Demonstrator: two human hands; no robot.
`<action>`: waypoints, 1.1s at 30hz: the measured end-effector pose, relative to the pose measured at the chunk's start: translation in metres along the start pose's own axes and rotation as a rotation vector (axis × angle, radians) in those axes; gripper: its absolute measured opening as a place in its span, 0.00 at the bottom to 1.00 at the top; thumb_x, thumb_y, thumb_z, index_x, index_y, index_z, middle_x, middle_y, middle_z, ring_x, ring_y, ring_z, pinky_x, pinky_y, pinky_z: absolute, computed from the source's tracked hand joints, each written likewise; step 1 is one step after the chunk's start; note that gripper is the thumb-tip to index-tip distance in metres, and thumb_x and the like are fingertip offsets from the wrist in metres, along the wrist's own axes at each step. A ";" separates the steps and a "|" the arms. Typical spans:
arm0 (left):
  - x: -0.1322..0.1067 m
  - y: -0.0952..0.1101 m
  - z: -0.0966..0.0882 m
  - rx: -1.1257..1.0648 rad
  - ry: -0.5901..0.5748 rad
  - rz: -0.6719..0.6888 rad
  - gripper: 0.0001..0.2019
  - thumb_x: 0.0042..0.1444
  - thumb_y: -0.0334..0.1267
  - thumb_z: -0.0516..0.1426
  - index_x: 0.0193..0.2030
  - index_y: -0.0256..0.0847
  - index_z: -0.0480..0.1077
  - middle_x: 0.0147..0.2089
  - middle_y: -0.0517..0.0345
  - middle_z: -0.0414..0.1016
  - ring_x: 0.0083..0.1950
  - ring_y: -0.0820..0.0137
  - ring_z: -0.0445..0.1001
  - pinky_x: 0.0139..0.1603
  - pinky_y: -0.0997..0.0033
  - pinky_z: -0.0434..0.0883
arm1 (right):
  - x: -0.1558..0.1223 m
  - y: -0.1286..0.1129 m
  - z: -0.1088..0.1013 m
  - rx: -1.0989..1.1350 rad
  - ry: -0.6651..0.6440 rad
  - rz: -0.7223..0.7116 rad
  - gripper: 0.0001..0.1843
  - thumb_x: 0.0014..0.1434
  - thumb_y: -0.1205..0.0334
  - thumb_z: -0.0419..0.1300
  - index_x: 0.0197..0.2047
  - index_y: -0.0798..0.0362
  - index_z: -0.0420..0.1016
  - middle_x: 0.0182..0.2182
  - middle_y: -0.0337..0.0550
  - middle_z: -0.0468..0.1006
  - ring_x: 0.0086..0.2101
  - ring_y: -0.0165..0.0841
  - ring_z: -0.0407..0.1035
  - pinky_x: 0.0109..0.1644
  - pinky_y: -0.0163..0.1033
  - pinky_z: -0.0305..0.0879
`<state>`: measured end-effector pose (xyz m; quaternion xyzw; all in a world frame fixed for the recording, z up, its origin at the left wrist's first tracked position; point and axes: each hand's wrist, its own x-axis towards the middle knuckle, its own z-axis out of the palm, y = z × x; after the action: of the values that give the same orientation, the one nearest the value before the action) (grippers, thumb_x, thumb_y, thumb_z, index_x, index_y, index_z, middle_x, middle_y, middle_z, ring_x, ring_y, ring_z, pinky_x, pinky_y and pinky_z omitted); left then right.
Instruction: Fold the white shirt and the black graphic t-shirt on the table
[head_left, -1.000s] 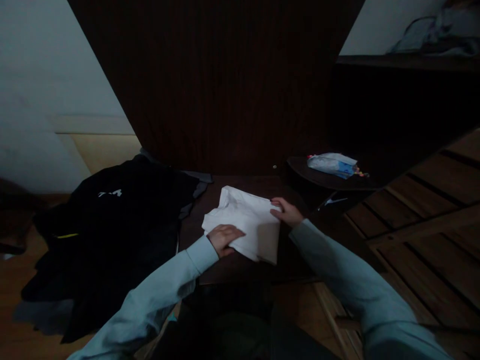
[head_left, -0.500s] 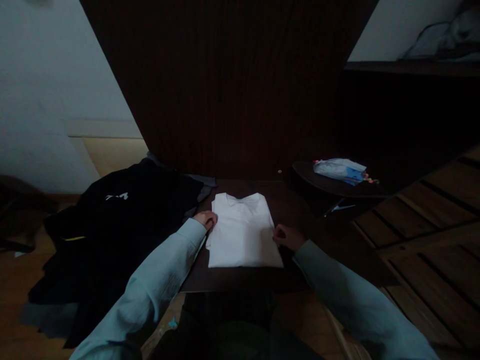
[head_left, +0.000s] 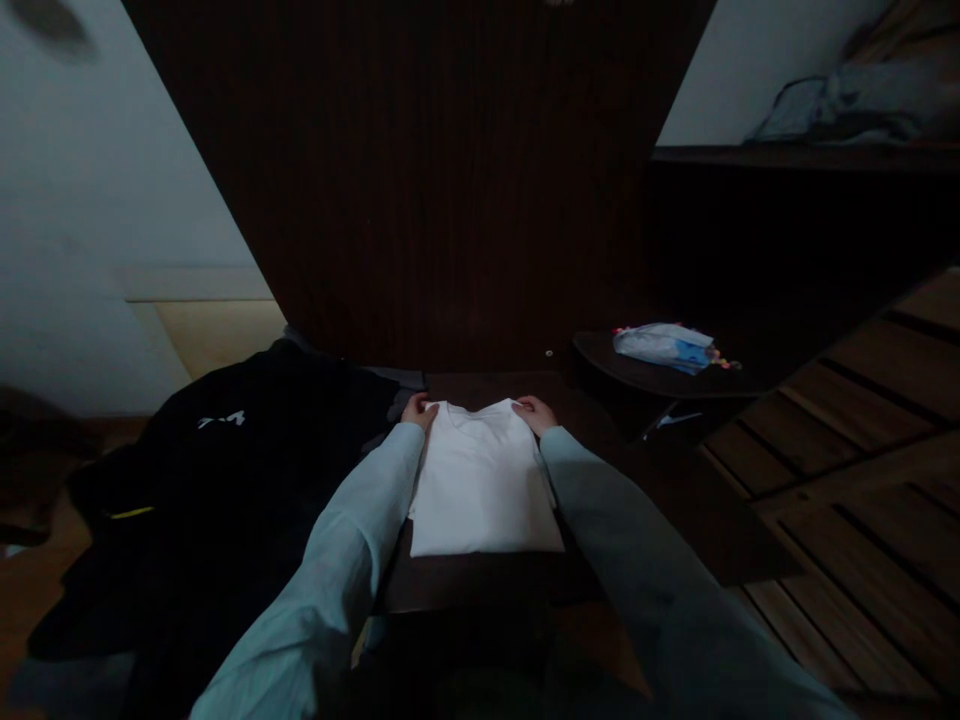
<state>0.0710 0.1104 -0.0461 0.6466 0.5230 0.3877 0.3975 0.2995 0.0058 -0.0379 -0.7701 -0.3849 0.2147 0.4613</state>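
A white shirt (head_left: 486, 485), folded into a neat rectangle with its neckline at the far end, lies on a dark wooden surface (head_left: 442, 583). My left hand (head_left: 418, 410) grips the far left corner, thumb on top of the cloth. At the far right corner, my right hand (head_left: 535, 414) pinches the fabric near the shoulder in the same way. The undersides of the fingers are hidden.
Dark clothes (head_left: 247, 500) with a small white logo are heaped on the left. A blue-and-white packet (head_left: 664, 346) lies on a small rounded shelf (head_left: 637, 382) to the right. Behind rises a tall dark wooden panel (head_left: 420, 200); wooden slats (head_left: 862, 420) stand at right.
Both hands have moved from the shirt's sides up to its far corners and now grip them. The view has shifted slightly.
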 end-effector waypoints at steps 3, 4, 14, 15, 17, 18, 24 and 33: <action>-0.007 -0.005 0.001 -0.054 0.020 0.042 0.16 0.44 0.37 0.58 0.41 0.39 0.68 0.29 0.60 0.73 0.35 0.71 0.73 0.39 0.72 0.71 | 0.000 0.004 0.009 0.025 0.035 -0.040 0.07 0.40 0.58 0.59 0.23 0.52 0.68 0.22 0.35 0.71 0.28 0.30 0.67 0.36 0.35 0.65; -0.009 -0.008 0.001 -0.073 0.032 0.053 0.15 0.44 0.37 0.58 0.42 0.39 0.68 0.30 0.60 0.73 0.34 0.71 0.73 0.39 0.72 0.71 | -0.001 0.006 0.010 0.033 0.054 -0.055 0.08 0.40 0.56 0.59 0.23 0.51 0.68 0.22 0.35 0.71 0.28 0.30 0.66 0.36 0.35 0.65; -0.008 -0.021 0.001 -0.185 0.155 0.073 0.12 0.46 0.44 0.55 0.34 0.39 0.69 0.35 0.55 0.75 0.37 0.69 0.73 0.40 0.71 0.71 | 0.000 0.023 0.009 0.060 0.193 -0.120 0.13 0.44 0.50 0.54 0.27 0.51 0.66 0.23 0.38 0.70 0.26 0.30 0.64 0.33 0.35 0.65; -0.008 -0.021 0.002 -0.180 0.155 0.071 0.12 0.46 0.44 0.55 0.34 0.39 0.69 0.35 0.56 0.75 0.37 0.69 0.73 0.40 0.71 0.71 | 0.001 0.024 0.010 0.063 0.188 -0.118 0.13 0.44 0.50 0.54 0.27 0.51 0.66 0.23 0.38 0.71 0.25 0.29 0.64 0.32 0.35 0.65; -0.009 -0.021 0.002 -0.161 0.147 0.066 0.12 0.45 0.44 0.55 0.34 0.39 0.70 0.34 0.56 0.75 0.36 0.70 0.73 0.39 0.71 0.71 | 0.002 0.025 0.013 0.073 0.172 -0.113 0.12 0.45 0.51 0.54 0.28 0.52 0.66 0.24 0.39 0.72 0.26 0.30 0.65 0.32 0.35 0.66; -0.009 -0.022 0.003 -0.151 0.141 0.064 0.11 0.45 0.43 0.55 0.33 0.39 0.70 0.33 0.57 0.75 0.35 0.70 0.73 0.38 0.72 0.71 | 0.002 0.026 0.015 0.078 0.162 -0.112 0.12 0.45 0.52 0.54 0.28 0.52 0.66 0.25 0.40 0.72 0.27 0.30 0.66 0.31 0.35 0.66; -0.008 -0.023 0.002 -0.104 0.124 0.056 0.10 0.44 0.41 0.56 0.33 0.40 0.70 0.32 0.58 0.74 0.34 0.72 0.72 0.35 0.75 0.70 | 0.003 0.024 0.013 0.093 0.132 -0.140 0.13 0.45 0.57 0.54 0.35 0.52 0.68 0.34 0.46 0.75 0.35 0.34 0.69 0.36 0.39 0.68; -0.002 -0.020 0.004 -0.088 0.116 -0.002 0.07 0.42 0.37 0.56 0.30 0.40 0.69 0.30 0.58 0.74 0.32 0.71 0.72 0.33 0.74 0.70 | -0.042 -0.011 0.015 -0.135 -0.298 -0.717 0.22 0.55 0.58 0.51 0.53 0.51 0.66 0.54 0.46 0.66 0.56 0.36 0.56 0.60 0.48 0.51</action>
<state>0.0667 0.1108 -0.0663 0.6044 0.5285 0.4465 0.3950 0.2592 -0.0164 -0.0360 -0.5759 -0.7055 0.1237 0.3942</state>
